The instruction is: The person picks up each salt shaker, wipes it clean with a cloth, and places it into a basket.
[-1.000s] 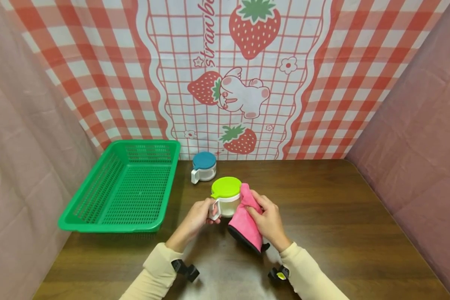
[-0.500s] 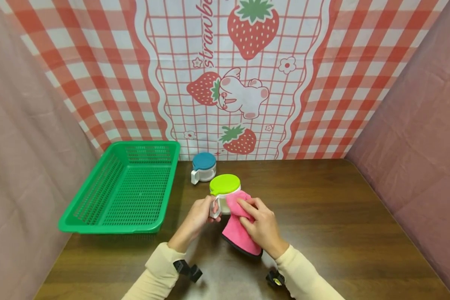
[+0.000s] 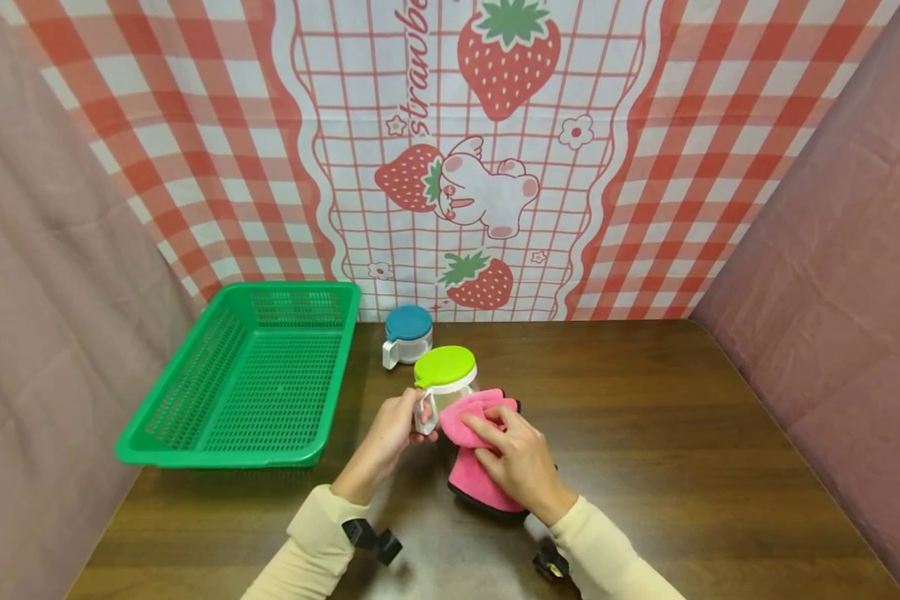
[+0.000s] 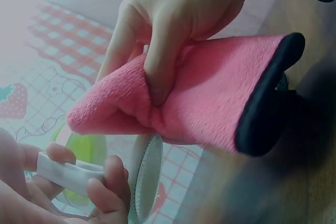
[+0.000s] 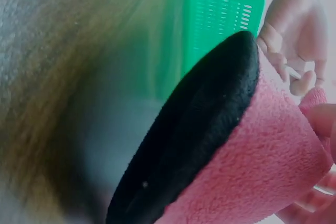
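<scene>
A clear jar [image 3: 444, 371] with a lime-green lid and white collar is held up by its white handle [image 4: 71, 174], round which my left hand [image 3: 392, 429] curls its fingers. My right hand [image 3: 523, 462] pinches a folded pink cloth [image 3: 487, 479] with black edging. In the head view the cloth overlaps the jar's lower right side and hides part of it. The left wrist view shows the thumb and fingers of the right hand pressing into the cloth fold, just above the jar's ribbed base [image 4: 148, 179].
Behind the hands stands a second jar [image 3: 408, 333] with a blue lid and white handle. A green plastic basket [image 3: 337, 379] occupies the left of the brown wooden table [image 3: 667, 433]. A strawberry-patterned checked cloth [image 3: 615, 208] hangs at the back, and pink drapes [image 3: 817, 292] flank the table.
The green-lidded jar has shifted slightly up and left and tilted. The pink cloth has moved from the jar's right side across its lower front, bunching under the right hand.
</scene>
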Action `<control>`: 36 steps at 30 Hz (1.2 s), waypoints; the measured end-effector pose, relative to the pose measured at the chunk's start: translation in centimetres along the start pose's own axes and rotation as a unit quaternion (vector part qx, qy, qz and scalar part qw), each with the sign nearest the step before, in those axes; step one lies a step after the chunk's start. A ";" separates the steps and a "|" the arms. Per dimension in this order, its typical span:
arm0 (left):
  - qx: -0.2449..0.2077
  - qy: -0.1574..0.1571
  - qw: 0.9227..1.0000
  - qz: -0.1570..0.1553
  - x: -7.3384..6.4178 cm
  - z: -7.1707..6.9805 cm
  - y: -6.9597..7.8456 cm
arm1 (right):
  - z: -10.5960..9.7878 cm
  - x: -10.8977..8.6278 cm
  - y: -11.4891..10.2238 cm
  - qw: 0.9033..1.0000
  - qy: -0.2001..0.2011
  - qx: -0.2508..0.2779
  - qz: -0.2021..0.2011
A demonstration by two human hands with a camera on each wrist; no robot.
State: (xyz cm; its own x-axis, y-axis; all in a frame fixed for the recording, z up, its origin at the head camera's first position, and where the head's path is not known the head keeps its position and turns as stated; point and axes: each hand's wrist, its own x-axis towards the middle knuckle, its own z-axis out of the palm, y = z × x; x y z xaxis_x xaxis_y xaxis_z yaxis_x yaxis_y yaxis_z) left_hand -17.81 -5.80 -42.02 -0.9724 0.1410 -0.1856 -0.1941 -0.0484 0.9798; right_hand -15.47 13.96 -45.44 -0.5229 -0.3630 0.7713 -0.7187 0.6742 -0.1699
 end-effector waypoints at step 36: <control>0.060 0.007 0.998 0.030 -0.4 0.1 -0.6 | -1.0 1.6 0.3 0.864 -0.031 0.292 0.409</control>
State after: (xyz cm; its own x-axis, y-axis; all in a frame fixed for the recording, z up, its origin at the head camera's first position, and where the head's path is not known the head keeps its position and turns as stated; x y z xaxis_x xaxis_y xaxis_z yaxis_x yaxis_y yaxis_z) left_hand -17.34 -5.76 -42.58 -0.9836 0.1282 -0.1272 -0.1200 0.0627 0.9908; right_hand -16.10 14.20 -43.65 -0.9758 0.0353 0.2158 -0.1968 0.2886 -0.9370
